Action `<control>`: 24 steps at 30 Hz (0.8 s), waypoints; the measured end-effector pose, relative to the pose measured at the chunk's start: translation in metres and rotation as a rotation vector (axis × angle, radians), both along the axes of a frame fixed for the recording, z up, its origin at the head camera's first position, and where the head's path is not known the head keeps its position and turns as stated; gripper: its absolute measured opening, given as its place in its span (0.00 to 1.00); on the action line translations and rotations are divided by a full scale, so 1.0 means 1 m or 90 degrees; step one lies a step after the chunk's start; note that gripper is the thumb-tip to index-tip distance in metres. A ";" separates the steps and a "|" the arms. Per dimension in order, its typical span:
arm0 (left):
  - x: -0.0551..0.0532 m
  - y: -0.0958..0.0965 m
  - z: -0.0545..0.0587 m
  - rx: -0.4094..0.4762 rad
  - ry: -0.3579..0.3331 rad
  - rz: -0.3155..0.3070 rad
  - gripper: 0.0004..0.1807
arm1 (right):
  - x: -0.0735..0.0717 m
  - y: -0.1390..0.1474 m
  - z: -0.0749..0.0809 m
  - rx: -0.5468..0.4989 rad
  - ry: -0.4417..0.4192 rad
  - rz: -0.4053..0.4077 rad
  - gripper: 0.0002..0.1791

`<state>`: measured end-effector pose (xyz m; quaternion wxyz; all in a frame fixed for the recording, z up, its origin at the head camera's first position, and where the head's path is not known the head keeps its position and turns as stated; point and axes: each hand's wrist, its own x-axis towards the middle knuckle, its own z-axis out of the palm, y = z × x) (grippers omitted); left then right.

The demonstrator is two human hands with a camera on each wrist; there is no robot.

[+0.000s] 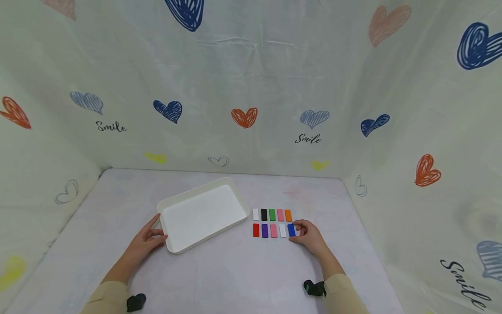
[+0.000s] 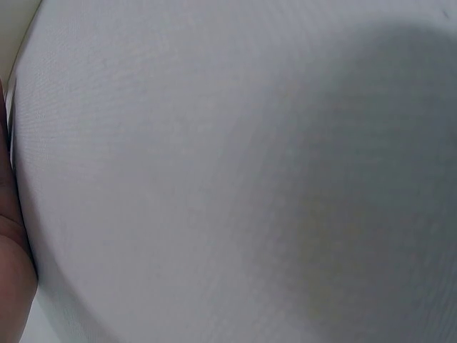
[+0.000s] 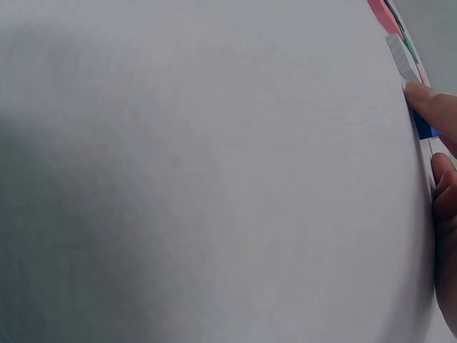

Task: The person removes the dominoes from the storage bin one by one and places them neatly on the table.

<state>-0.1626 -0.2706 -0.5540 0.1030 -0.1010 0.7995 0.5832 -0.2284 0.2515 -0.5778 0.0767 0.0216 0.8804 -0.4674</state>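
A shallow white tray (image 1: 204, 216) lies at a slant on the table. My left hand (image 1: 143, 242) is at its left end, with the index finger and thumb touching the outer wall. To the right of the tray, small flat rectangular blocks stand in two rows. My right hand (image 1: 310, 235) pinches the blue block (image 1: 291, 230) at the right end of the near row, thumb at its near end and index finger at its far end. Beside it is a white block (image 1: 283, 230). In the right wrist view, the thumb partly covers the blue block (image 3: 424, 127).
The near row also has red (image 1: 256, 230), purple (image 1: 265, 230) and pink (image 1: 273, 230) blocks. The far row runs white (image 1: 256, 214), black (image 1: 264, 214), green (image 1: 272, 214), pink (image 1: 280, 215), orange (image 1: 288, 215). A heart-printed curtain (image 1: 251, 78) encloses the white table (image 1: 227, 279).
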 end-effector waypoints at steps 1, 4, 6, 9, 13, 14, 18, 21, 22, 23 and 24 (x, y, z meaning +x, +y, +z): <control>0.000 0.000 0.000 0.003 0.001 -0.001 0.49 | 0.000 0.000 0.001 0.001 0.002 0.001 0.27; -0.001 -0.001 -0.002 0.016 0.002 -0.003 0.49 | 0.000 -0.001 0.003 0.008 0.007 0.005 0.27; -0.001 -0.002 -0.004 0.018 0.001 -0.003 0.49 | 0.000 -0.002 0.004 0.010 0.005 0.004 0.27; -0.002 -0.001 -0.004 0.023 0.003 0.000 0.49 | 0.000 -0.002 0.004 0.014 0.005 0.008 0.27; -0.001 0.000 -0.003 0.026 0.002 0.005 0.49 | 0.000 -0.002 0.004 0.014 -0.001 0.007 0.27; -0.001 0.000 -0.003 0.025 0.002 0.005 0.49 | 0.000 -0.002 0.005 0.013 -0.003 0.005 0.27; -0.001 0.000 -0.002 0.022 0.004 0.003 0.49 | 0.001 -0.003 0.006 0.010 -0.009 0.000 0.27; -0.001 -0.001 -0.002 0.024 0.005 0.003 0.49 | 0.001 -0.003 0.006 0.020 -0.010 0.002 0.27; -0.001 -0.001 -0.002 0.024 0.005 0.002 0.49 | 0.000 -0.004 0.006 0.024 -0.009 0.003 0.27; -0.001 -0.001 -0.002 0.025 0.004 0.002 0.49 | 0.000 -0.004 0.006 0.028 -0.009 0.004 0.27; -0.001 -0.001 -0.002 0.024 0.004 0.001 0.49 | 0.000 -0.004 0.006 0.031 -0.008 0.005 0.27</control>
